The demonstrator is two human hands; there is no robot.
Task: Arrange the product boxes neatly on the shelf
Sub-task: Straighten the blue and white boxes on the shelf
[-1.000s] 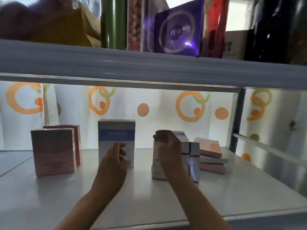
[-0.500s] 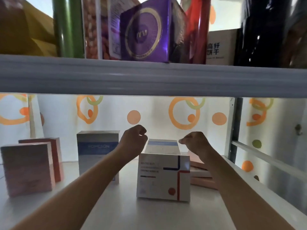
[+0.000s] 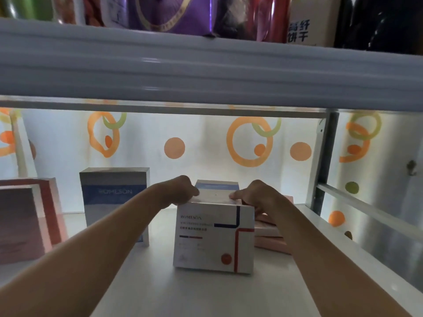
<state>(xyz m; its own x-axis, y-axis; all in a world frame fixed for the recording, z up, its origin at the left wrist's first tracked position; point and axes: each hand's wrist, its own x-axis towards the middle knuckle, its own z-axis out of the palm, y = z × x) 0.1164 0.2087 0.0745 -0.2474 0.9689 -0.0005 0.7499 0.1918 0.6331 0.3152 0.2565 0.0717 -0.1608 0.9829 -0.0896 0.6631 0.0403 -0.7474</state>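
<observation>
Hands are working one carton: left hand (image 3: 180, 191) and right hand (image 3: 256, 195) are curling over the top corners of the white box (image 3: 214, 239), which is standing mid-shelf (image 3: 206, 294), in front of a second box (image 3: 216, 186). Risk: uneven pressure is likely tipping it backward into that box or the pink stack (image 3: 270, 239) just beside it.

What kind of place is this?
Probably a shop or stockroom: metal shelves, boxed products like the white box both hands hold, and packaged snacks above.
</observation>
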